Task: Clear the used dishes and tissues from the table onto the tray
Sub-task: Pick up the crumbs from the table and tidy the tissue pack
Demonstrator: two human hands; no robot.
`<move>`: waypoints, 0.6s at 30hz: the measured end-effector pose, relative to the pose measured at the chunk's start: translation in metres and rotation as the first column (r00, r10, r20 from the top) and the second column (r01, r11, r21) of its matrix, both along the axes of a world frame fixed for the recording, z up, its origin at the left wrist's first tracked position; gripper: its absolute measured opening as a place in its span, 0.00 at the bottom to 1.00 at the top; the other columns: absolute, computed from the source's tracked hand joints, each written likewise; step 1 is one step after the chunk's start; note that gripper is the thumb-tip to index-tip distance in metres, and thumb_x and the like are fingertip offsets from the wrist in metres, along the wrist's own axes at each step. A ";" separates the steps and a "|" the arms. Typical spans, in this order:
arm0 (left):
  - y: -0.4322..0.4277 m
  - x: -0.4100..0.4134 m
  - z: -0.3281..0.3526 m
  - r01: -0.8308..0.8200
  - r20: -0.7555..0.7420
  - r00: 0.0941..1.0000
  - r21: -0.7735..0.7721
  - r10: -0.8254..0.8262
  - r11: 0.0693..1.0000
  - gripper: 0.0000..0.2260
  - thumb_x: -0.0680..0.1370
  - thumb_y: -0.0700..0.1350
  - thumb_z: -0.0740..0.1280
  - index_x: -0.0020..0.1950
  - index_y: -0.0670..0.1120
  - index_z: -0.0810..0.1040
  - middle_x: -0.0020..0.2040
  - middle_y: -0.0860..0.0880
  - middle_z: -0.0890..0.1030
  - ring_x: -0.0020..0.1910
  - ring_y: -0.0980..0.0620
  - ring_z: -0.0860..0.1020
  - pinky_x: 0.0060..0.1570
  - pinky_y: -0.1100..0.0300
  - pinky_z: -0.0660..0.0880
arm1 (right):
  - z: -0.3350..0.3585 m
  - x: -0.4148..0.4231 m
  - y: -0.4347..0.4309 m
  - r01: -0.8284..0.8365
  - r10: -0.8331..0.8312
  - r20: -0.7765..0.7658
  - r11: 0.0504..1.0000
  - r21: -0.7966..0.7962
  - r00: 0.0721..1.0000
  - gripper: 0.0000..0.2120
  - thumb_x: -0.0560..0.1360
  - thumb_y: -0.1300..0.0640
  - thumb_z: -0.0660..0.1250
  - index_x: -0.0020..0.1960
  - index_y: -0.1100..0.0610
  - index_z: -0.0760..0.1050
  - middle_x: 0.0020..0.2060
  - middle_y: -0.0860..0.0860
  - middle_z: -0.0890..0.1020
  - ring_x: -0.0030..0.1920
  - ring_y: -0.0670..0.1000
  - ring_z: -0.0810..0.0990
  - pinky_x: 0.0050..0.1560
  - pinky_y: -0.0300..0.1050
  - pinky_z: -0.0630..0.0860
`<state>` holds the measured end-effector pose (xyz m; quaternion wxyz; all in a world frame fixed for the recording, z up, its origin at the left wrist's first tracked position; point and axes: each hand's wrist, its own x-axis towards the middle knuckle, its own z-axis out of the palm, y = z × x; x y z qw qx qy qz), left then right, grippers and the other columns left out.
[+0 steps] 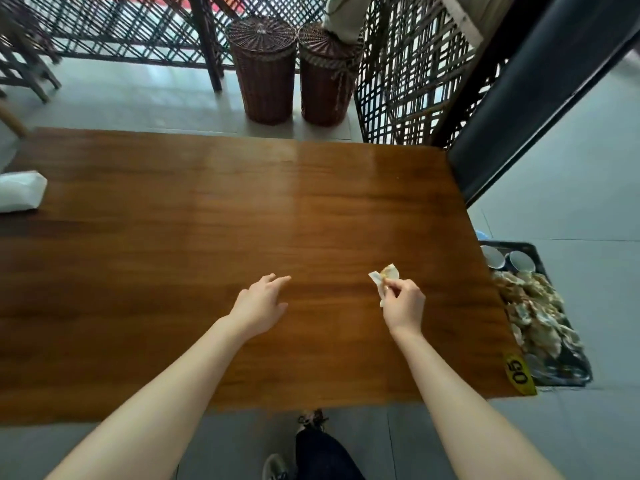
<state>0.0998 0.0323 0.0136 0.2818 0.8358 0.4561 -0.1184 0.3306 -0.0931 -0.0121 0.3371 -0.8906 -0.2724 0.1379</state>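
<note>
Over the bench [242, 209], near its right end, the right grip [403, 303] pinches a crumpled tissue [385, 276], likely light, limp and easily torn, best held bunched. The left grip [259, 301] hovers with fingers spread, empty. The loaded tray [512, 244] sits beside that end.

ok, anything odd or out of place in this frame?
Nothing spilled or broken. Two things stand out: the tray sits off the table, low beside its right edge, heaped with crumpled tissues; and a white packet lies at the table's left edge. The right hand pinches a stained tissue.
</note>
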 end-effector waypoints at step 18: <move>-0.115 -0.025 -0.018 0.174 -0.062 0.982 -0.091 -0.180 0.981 0.26 0.80 0.47 0.61 0.77 0.55 0.57 0.77 0.45 0.57 0.73 0.43 0.62 0.67 0.47 0.63 | -0.017 -0.057 -0.160 0.143 -0.150 -0.064 0.985 -0.098 0.987 0.09 0.77 0.63 0.65 0.55 0.63 0.80 0.50 0.56 0.80 0.47 0.50 0.77 0.47 0.46 0.79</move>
